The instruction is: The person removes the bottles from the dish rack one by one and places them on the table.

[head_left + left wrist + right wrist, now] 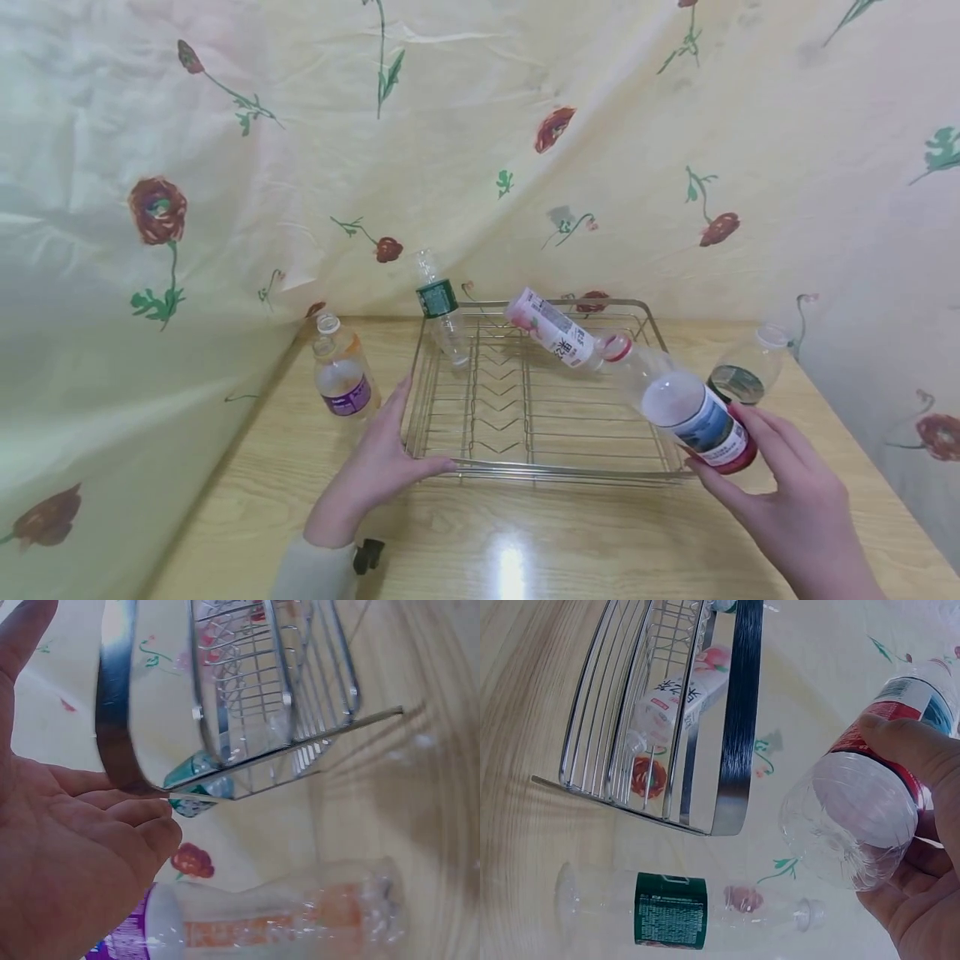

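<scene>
My right hand [795, 492] grips a clear plastic bottle [703, 425] with a blue, white and red label, tilted above the right front part of a wire rack [570, 472]. Its red-ringed mouth points up and left; the fingers wrap its lower part [851, 817]. At the rack's left front corner is my left hand [375, 467], thumb and fingers spread, fingertips against or very near the metal rim [116, 712]. Inside the rack, a green-labelled bottle [437, 298] leans at the back left. A pink and white peach-drink bottle [558, 333] lies slanted near the middle.
A bottle with a purple label [347, 392] stands on the wooden table [480, 533] left of the rack. To the right stands a clear bottle with a dark green label [738, 383]. Flowered cloth [465, 167] hangs behind and along both sides.
</scene>
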The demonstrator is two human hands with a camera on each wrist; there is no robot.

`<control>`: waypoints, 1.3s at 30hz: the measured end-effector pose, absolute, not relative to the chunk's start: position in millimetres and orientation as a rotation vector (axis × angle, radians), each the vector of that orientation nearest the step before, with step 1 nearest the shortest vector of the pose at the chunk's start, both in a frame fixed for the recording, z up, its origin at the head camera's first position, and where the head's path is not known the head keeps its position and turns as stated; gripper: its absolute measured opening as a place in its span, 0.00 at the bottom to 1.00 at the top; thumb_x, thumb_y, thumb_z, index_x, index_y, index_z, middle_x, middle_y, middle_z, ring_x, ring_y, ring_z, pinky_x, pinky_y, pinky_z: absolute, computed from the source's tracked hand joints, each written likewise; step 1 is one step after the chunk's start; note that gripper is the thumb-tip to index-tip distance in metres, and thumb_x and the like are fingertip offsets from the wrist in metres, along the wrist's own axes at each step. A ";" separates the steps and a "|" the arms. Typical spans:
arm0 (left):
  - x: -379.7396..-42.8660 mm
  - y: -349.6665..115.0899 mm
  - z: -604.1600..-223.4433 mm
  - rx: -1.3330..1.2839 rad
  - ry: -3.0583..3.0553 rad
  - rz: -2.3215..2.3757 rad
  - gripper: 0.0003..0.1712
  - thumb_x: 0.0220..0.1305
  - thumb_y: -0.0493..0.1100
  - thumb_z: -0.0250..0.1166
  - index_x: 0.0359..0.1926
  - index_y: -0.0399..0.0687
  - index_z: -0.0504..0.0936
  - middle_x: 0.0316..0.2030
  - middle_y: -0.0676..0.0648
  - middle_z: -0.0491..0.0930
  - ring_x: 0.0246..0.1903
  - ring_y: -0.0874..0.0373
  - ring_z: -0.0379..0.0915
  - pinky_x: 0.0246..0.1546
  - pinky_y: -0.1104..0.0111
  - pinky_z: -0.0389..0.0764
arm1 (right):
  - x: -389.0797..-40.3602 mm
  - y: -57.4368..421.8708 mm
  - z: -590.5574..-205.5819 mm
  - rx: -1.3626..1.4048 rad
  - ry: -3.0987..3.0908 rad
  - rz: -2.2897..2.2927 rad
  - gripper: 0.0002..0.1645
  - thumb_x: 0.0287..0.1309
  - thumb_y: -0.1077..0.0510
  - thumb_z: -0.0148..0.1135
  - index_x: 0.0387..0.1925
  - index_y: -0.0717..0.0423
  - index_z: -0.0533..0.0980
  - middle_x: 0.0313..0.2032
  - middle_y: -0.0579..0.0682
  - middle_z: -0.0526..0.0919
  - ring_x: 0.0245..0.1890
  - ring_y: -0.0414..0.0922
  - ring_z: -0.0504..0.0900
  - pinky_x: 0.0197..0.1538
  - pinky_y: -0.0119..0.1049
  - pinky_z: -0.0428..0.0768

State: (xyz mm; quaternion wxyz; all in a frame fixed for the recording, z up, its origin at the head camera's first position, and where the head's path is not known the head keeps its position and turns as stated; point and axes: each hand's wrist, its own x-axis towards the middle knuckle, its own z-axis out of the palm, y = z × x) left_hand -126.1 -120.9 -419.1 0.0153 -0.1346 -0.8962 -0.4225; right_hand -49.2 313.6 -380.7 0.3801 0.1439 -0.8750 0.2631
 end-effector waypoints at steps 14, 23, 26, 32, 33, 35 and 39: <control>-128.9 -125.1 -431.5 -0.350 -2.823 -1.366 0.81 0.39 0.67 0.83 0.82 0.47 0.40 0.79 0.39 0.43 0.75 0.39 0.42 0.72 0.45 0.50 | -45.2 334.2 -400.8 0.290 -2.138 0.761 0.50 0.45 0.31 0.78 0.57 0.66 0.80 0.49 0.62 0.84 0.55 0.25 0.71 0.57 0.15 0.65; -131.0 -127.3 -435.6 -0.314 -2.835 -1.393 0.78 0.42 0.66 0.82 0.81 0.43 0.43 0.78 0.36 0.46 0.75 0.38 0.43 0.72 0.44 0.50 | -33.6 334.8 -407.2 -0.005 -2.195 0.884 0.54 0.19 0.78 0.86 0.60 0.62 0.80 0.49 0.28 0.77 0.50 0.26 0.74 0.52 0.13 0.69; -131.0 -128.0 -438.3 -0.295 -2.833 -1.420 0.78 0.42 0.66 0.81 0.81 0.43 0.43 0.78 0.37 0.46 0.75 0.37 0.43 0.72 0.44 0.51 | -31.4 336.0 -409.5 -0.109 -2.223 0.907 0.51 0.24 0.77 0.86 0.60 0.61 0.80 0.48 0.28 0.76 0.49 0.26 0.74 0.51 0.13 0.69; -130.2 -128.2 -439.1 -0.268 -2.823 -1.443 0.76 0.43 0.64 0.82 0.81 0.43 0.44 0.78 0.37 0.48 0.74 0.36 0.45 0.71 0.43 0.52 | -29.5 339.3 -412.3 -0.298 -2.266 0.997 0.46 0.33 0.72 0.85 0.61 0.58 0.80 0.48 0.37 0.78 0.49 0.30 0.74 0.48 0.14 0.69; -130.1 -128.1 -438.9 -0.265 -2.823 -1.447 0.76 0.43 0.64 0.82 0.81 0.43 0.44 0.78 0.37 0.48 0.74 0.36 0.45 0.71 0.44 0.52 | -29.6 340.1 -412.7 -0.326 -2.273 1.007 0.46 0.34 0.70 0.86 0.61 0.57 0.80 0.48 0.38 0.77 0.49 0.31 0.73 0.48 0.14 0.69; -130.0 -127.8 -438.8 -0.268 -2.819 -1.454 0.76 0.43 0.64 0.82 0.81 0.43 0.45 0.78 0.37 0.48 0.74 0.36 0.45 0.71 0.44 0.52 | -29.4 342.3 -414.4 -0.363 -2.288 1.012 0.45 0.36 0.68 0.86 0.62 0.56 0.79 0.48 0.40 0.77 0.49 0.31 0.73 0.48 0.14 0.69; -129.8 -127.2 -438.6 -0.278 -2.818 -1.459 0.75 0.44 0.63 0.82 0.81 0.43 0.45 0.78 0.37 0.48 0.74 0.36 0.45 0.71 0.44 0.53 | -29.1 347.2 -419.2 -0.400 -2.311 1.046 0.44 0.40 0.64 0.85 0.63 0.55 0.78 0.49 0.42 0.77 0.50 0.32 0.72 0.49 0.15 0.69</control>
